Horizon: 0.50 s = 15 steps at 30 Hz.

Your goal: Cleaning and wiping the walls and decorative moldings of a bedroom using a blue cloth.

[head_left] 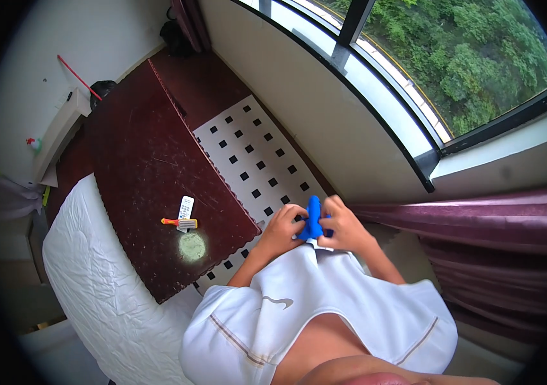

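Observation:
Both my hands are raised in front of my white shirt, closed around a bright blue thing (314, 216) that looks soft and bunched up. Its upper end sticks up between the hands, and I cannot make out its kind. My left hand (281, 226) pinches its left side with bent fingers. On the opposite side, the fingers of my right hand (345, 224) are curled against it. A small white piece shows below the blue thing, partly covered by the right hand.
Left of me stands a dark red table (158, 160) with a scalloped edge. On it lie a white remote control (185, 206), a red-and-yellow-handled brush (180, 222) and a round pale patch (192, 247). A white quilt (94, 276) is beside it; a purple curtain (498, 250) hangs right.

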{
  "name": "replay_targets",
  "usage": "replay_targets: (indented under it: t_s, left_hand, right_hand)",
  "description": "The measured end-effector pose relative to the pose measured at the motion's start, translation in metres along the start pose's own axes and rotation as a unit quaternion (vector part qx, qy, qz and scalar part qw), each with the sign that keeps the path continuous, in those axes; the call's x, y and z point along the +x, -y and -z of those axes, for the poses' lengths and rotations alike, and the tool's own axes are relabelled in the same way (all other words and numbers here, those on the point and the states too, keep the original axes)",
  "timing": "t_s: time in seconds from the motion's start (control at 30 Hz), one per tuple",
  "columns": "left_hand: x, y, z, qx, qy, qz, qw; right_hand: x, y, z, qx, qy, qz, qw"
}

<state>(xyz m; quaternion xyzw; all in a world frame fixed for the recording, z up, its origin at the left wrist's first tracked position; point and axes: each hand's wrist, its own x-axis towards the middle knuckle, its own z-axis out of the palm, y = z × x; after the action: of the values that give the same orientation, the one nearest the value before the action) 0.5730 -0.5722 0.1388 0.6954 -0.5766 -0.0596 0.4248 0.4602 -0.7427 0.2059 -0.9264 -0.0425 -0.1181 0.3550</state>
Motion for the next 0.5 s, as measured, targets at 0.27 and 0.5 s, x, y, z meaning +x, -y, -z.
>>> replay_targets:
  t_s: [0.27, 0.5]
  left_hand:
    - [-0.002, 0.015, 0.041, -0.166, -0.171, 0.138, 0.961]
    - [-0.019, 0.02, 0.045, 0.108, -0.135, 0.268, 0.948]
  right_hand:
    - [0.106, 0.021, -0.011, 0.141, -0.002, 0.127, 0.982]
    - [0.089, -0.025, -0.01, 0.032, 0.199, 0.032, 0.979]
